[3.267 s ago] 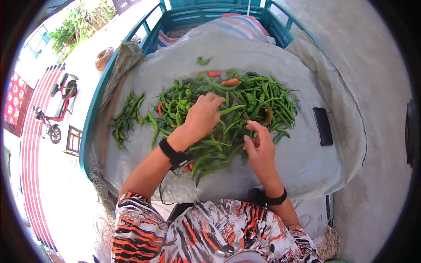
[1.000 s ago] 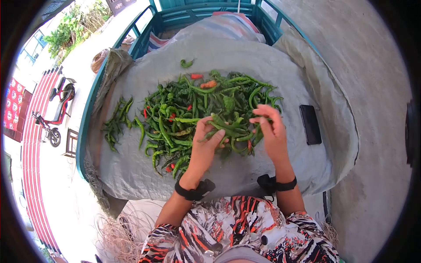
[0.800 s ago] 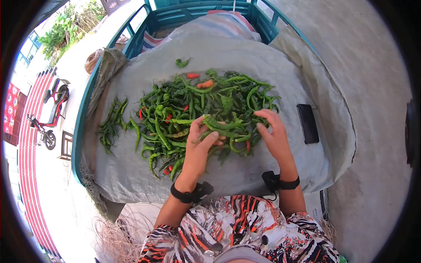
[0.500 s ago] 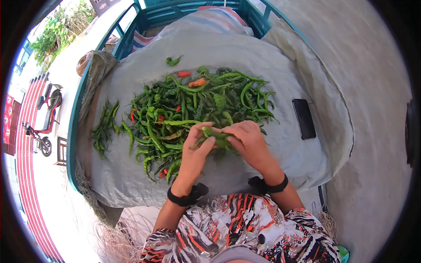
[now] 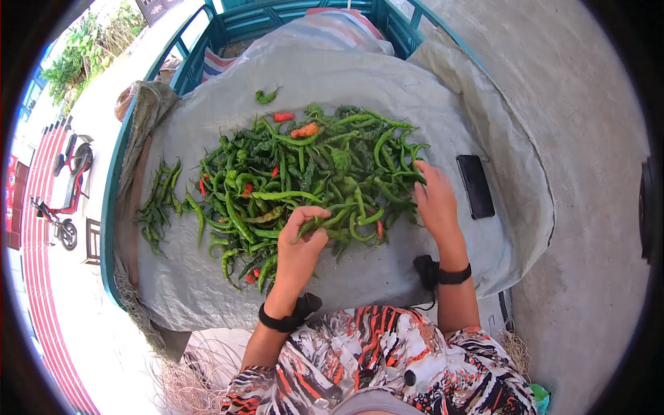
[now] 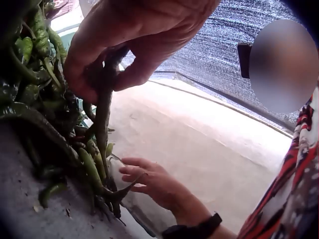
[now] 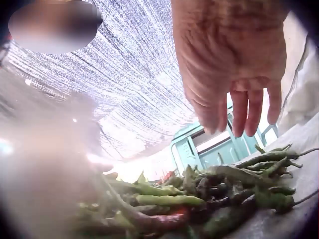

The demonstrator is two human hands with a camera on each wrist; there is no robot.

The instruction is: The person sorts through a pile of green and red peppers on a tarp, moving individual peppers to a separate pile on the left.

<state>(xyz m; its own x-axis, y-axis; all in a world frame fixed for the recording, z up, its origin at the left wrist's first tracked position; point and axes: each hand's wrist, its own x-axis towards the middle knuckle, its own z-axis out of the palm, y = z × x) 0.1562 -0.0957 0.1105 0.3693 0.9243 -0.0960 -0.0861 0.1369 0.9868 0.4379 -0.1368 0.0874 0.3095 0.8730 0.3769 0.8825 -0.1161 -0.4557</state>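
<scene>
A heap of green chili peppers (image 5: 283, 176), with a few red ones among them, lies on a grey sheet (image 5: 360, 83). At the heap's near side my left hand (image 5: 296, 259) pinches a green chili pepper (image 6: 103, 114) between thumb and fingers. In the left wrist view that pepper hangs down beside the heap. My right hand (image 5: 438, 207) is at the heap's right edge, fingers extended toward the peppers there. Seen from the right wrist, its fingers point down above the peppers and nothing shows between them.
A black phone (image 5: 476, 187) lies right of the heap. A smaller bunch of green peppers (image 5: 159, 200) sits at the left, and a single curled pepper (image 5: 265, 96) at the back. A teal cart rail (image 5: 111, 214) borders the sheet; a striped bag (image 5: 325, 31) lies behind.
Over three seconds, my left hand came back from the heap's middle and took peppers. Half a second ago my right hand was at those peppers; it has since moved away to the right.
</scene>
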